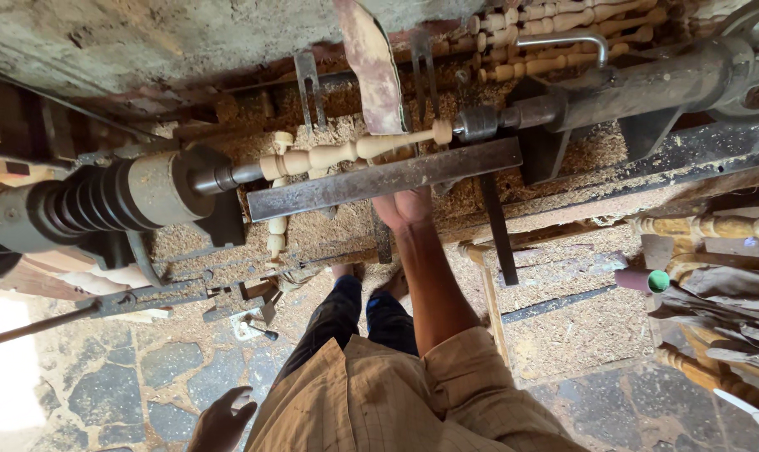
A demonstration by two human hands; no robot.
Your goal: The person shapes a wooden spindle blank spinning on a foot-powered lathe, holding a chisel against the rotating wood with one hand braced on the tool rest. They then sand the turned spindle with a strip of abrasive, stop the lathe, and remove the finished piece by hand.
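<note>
A pale turned wooden spindle (337,153) is mounted on a lathe between the headstock (145,188) on the left and the tailstock (639,84) on the right. A flat steel tool rest (379,178) runs just in front of it. My right hand (404,209) reaches up under the tool rest, and the bar hides its fingers. A reddish-brown strip (371,67) hangs down behind the spindle right above that hand; whether the hand holds it I cannot tell. My left hand (222,421) hangs by my side, fingers apart and holding nothing.
Sawdust (563,318) covers the lathe bed and the ground around it. Several finished turned spindles (563,33) lie stacked behind the tailstock, and more (706,226) lie at the right beside a heap of tools (714,310). Stone paving (145,377) is underfoot.
</note>
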